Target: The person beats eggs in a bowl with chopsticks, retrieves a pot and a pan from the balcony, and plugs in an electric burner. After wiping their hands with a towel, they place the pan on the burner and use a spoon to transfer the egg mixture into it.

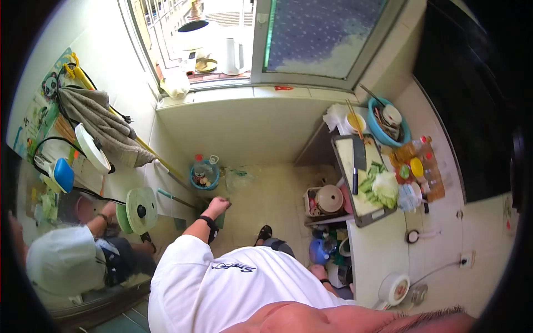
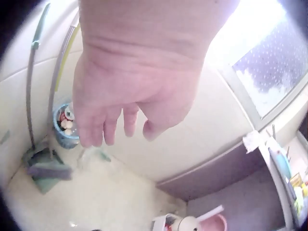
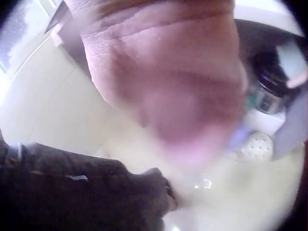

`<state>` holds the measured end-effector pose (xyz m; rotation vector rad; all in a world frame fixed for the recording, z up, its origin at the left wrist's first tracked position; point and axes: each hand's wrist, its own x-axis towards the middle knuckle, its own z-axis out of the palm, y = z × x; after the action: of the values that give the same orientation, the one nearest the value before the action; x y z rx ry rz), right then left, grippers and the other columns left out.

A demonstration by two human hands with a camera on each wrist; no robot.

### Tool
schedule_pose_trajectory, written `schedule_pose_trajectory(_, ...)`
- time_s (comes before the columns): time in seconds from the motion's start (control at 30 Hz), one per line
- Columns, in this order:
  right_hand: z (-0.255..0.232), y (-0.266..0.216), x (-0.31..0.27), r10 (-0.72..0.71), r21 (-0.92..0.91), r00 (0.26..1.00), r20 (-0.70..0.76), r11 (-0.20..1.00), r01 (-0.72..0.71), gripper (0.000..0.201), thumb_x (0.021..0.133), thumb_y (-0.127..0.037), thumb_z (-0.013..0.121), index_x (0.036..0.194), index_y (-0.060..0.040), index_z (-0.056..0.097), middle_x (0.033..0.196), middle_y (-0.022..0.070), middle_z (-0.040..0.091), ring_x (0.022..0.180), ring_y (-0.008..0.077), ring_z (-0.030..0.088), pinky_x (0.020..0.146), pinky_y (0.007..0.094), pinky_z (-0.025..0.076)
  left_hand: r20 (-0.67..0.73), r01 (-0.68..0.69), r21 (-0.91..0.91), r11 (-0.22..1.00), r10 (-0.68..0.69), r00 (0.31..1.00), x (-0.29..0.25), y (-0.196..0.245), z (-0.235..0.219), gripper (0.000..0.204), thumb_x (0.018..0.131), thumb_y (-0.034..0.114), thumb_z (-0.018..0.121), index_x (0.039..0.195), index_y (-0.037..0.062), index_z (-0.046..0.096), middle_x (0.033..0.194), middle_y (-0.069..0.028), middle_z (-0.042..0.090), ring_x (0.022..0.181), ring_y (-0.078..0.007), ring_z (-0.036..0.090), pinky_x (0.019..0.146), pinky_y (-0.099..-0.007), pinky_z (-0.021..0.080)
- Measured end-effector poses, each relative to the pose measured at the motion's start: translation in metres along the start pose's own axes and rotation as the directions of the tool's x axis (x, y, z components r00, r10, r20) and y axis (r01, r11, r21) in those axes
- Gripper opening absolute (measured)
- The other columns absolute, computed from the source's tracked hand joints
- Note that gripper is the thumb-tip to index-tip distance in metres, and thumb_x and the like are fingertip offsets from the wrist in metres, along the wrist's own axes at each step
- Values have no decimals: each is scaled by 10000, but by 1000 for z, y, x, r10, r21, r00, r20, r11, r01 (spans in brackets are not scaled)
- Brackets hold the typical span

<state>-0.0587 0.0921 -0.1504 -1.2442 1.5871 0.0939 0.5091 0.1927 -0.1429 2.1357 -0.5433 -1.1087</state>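
My left hand [image 1: 215, 208] hangs over the tiled floor with nothing in it. Seen in the left wrist view, its fingers [image 2: 109, 130] point down, loosely bent and slightly apart. Nearest to it are a green dustpan [image 2: 44, 180] and a small blue bin [image 2: 65, 137] with scraps in it. The right hand [image 1: 318, 272] is low at my side, beside the open shelf under the counter. In the right wrist view that hand is blurred, its fingers bent inward and partly hidden, and no held thing shows.
On the counter [image 1: 377, 250] to the right lie a cutting board [image 1: 363, 212], a knife [image 1: 355, 175] and leafy greens [image 1: 383, 188]. Several bottles and a blue basin [image 1: 402, 136] stand behind. A pot [image 1: 329, 198] sits on the lower shelf. Pot lids [image 1: 141, 211] hang at left.
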Motion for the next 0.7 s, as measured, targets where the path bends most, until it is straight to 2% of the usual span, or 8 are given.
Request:
schedule_pose_trajectory(0.1, -8, -71, 94, -118, -107, 986, 118, 986, 131, 164, 839, -154, 590, 824, -24, 688, 645, 81, 634, 552, 149, 599, 497, 311, 471, -131, -164, -260, 952, 133, 982, 26, 66, -28, 358, 821, 183, 642, 1093, -49, 626, 1000, -115, 675, 891, -191, 624, 812, -304, 495)
schedule_pose_trajectory(0.17, -13, -139, 126, -365, -267, 919, 148, 880, 392, 177, 849, -178, 602, 817, -20, 674, 662, 43, 632, 516, 141, 569, 480, 314, 463, -167, -226, -355, 907, 177, 970, 20, 128, -61, 375, 849, 174, 638, 1150, -43, 591, 1013, -85, 660, 883, -156, 609, 788, -287, 492)
schedule_pose_trajectory(0.23, -14, -203, 153, -505, -163, 841, 194, 829, 536, 180, 884, -192, 590, 841, -30, 654, 636, 25, 591, 526, 124, 545, 471, 286, 437, -210, -298, -385, 873, 232, 950, 22, 174, -98, 368, 870, 170, 632, 1179, -22, 579, 997, -63, 653, 875, -126, 601, 765, -269, 489)
schedule_pose_trajectory(0.27, -14, -238, 158, -391, -99, 891, 232, 901, 422, 177, 904, -195, 572, 889, -35, 645, 648, 18, 580, 525, 107, 526, 466, 265, 426, -223, -333, -394, 857, 263, 939, 26, 189, -116, 360, 879, 165, 629, 1189, -9, 577, 990, -55, 651, 877, -115, 597, 758, -262, 486)
schedule_pose_trajectory(0.4, 3, -318, 180, -585, 60, 791, 177, 809, 585, 172, 923, -183, 572, 927, -29, 649, 701, 14, 599, 548, 87, 524, 484, 239, 429, -271, -322, -432, 842, 220, 937, 17, 271, -192, 395, 921, 241, 595, 1264, 55, 532, 1084, -43, 639, 968, -119, 592, 773, -276, 480)
schedule_pose_trajectory(0.53, 21, -332, 190, -620, 22, 763, 185, 779, 627, 188, 924, -183, 571, 919, -13, 651, 697, 11, 600, 573, 90, 536, 510, 246, 435, -342, -407, -600, 689, 239, 909, 57, 322, -268, 453, 949, 261, 553, 1332, 51, 435, 1199, -87, 594, 1005, -177, 617, 807, -302, 516)
schedule_pose_trajectory(0.67, 28, -293, 205, -659, -98, 734, 165, 730, 677, 197, 906, -156, 556, 843, 5, 651, 650, 30, 603, 582, 101, 552, 534, 271, 449, -495, -527, -644, 554, 223, 840, 132, 362, -346, 429, 961, 268, 529, 1302, 35, 412, 1079, -102, 579, 932, -216, 630, 742, -327, 536)
schedule_pose_trajectory(0.7, 24, -295, 188, -565, -171, 813, 138, 795, 582, 200, 882, -161, 579, 814, 15, 647, 619, 50, 599, 578, 114, 559, 538, 287, 453, -523, -525, -672, 523, 168, 836, 156, 370, -367, 435, 966, 251, 515, 1316, 22, 395, 1174, -128, 542, 954, -232, 625, 746, -322, 542)
